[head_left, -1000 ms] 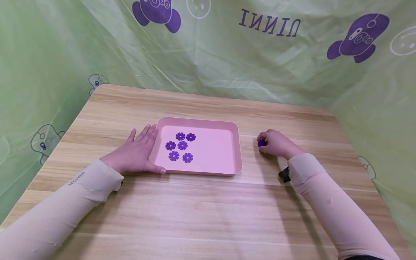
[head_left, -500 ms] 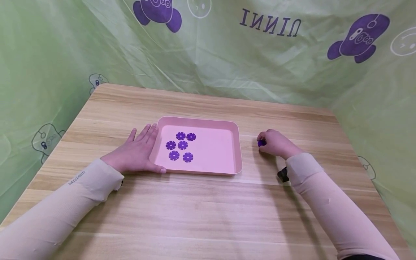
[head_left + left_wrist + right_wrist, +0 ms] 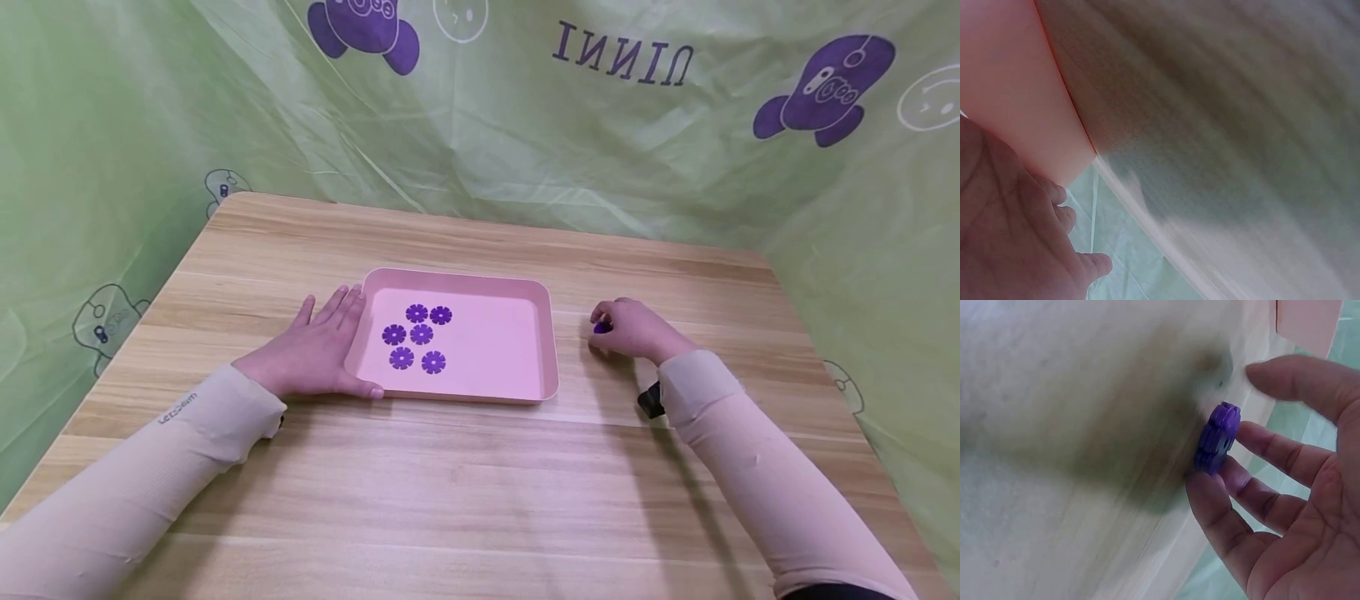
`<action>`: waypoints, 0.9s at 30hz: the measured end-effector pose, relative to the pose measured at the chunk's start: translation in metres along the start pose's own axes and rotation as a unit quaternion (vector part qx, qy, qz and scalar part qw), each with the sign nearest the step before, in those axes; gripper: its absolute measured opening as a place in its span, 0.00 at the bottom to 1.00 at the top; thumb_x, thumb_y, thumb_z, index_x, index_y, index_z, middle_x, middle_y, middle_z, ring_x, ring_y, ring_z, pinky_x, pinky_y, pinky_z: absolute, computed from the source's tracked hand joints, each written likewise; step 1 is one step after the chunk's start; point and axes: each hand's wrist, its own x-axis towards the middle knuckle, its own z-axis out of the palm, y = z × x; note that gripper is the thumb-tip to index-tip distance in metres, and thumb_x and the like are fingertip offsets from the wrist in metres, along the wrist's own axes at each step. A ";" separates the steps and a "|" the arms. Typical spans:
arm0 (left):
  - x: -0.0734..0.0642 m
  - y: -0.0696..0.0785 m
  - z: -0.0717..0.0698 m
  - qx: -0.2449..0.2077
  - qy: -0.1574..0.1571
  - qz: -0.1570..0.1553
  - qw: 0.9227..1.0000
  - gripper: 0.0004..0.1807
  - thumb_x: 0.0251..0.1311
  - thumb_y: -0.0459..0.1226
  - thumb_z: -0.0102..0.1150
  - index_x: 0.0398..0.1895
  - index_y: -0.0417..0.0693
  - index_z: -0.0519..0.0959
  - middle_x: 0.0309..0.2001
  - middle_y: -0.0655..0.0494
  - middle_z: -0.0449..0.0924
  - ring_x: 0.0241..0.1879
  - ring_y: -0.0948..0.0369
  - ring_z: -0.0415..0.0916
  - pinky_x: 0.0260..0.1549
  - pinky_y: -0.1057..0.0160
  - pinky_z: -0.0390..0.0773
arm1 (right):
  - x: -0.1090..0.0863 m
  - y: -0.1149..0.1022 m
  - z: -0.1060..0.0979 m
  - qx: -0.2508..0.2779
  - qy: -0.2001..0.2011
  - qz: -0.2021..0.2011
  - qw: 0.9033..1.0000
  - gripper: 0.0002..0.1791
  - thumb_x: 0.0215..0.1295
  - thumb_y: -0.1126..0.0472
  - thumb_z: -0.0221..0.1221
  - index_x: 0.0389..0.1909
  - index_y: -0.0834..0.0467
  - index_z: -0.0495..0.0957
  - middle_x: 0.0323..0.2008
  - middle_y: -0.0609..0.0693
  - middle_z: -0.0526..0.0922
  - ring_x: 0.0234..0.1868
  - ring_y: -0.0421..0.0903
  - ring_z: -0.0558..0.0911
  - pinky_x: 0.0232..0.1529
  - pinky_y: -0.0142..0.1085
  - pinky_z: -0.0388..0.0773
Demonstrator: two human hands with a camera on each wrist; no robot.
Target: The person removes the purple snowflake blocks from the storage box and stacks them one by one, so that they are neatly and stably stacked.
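Observation:
My left hand point(image 3: 315, 352) lies spread against the left end of a pink tray point(image 3: 546, 333), its thumb along the near rim. In the left wrist view the palm point(image 3: 1010, 219) is beside the tray's outer wall point(image 3: 1029, 87). Several flat purple snowflake discs point(image 3: 401, 358) lie apart in the tray's left half. To the right of the tray, my right hand point(image 3: 633, 329) holds a small stack of purple snowflake discs point(image 3: 1217, 440) close over the table. In the right wrist view, curled fingers touch the stack, and the top digit point(image 3: 1279, 375) stands apart from it.
The tray stands on a wood-grain table point(image 3: 465, 483). Green printed curtain point(image 3: 525, 150) hangs behind the table and at both sides. A black object point(image 3: 651, 402) shows under the right cuff.
My right hand shifts very slightly left, and less of the purple stack shows between its fingers. The left hand, tray and discs in it stay where they were.

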 end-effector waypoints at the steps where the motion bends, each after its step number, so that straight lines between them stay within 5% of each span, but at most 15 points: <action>1: 0.000 0.000 0.000 0.001 -0.001 0.000 1.000 0.81 0.46 0.78 0.62 0.80 0.26 0.35 0.81 0.32 0.30 0.80 0.38 0.27 0.72 0.31 0.28 | 0.000 0.000 -0.001 0.007 0.002 0.000 1.000 0.20 0.67 0.58 0.63 0.51 0.69 0.78 0.45 0.65 0.83 0.46 0.59 0.81 0.54 0.55 0.78; 9: 0.000 0.000 -0.002 0.000 -0.005 -0.002 1.000 0.81 0.45 0.78 0.61 0.80 0.27 0.35 0.81 0.33 0.29 0.80 0.38 0.27 0.72 0.32 0.28 | 0.001 -0.002 -0.015 0.078 0.037 0.040 0.995 0.26 0.81 0.50 0.48 0.62 0.69 0.74 0.55 0.69 0.80 0.56 0.63 0.79 0.60 0.58 0.73; 16: -0.001 0.001 -0.001 -0.002 -0.010 -0.002 1.000 0.82 0.45 0.79 0.62 0.80 0.26 0.35 0.81 0.32 0.29 0.80 0.38 0.27 0.72 0.32 0.28 | 0.005 -0.023 -0.024 0.238 0.014 0.040 0.970 0.30 0.83 0.47 0.45 0.69 0.68 0.69 0.63 0.68 0.74 0.61 0.63 0.76 0.65 0.55 0.73; 27: 0.000 0.001 -0.002 -0.003 -0.003 0.000 1.000 0.82 0.44 0.78 0.62 0.79 0.26 0.35 0.81 0.32 0.29 0.80 0.38 0.27 0.72 0.32 0.27 | 0.025 -0.064 -0.025 0.257 0.015 0.006 0.966 0.23 0.82 0.50 0.50 0.61 0.65 0.74 0.55 0.63 0.77 0.57 0.60 0.78 0.63 0.54 0.75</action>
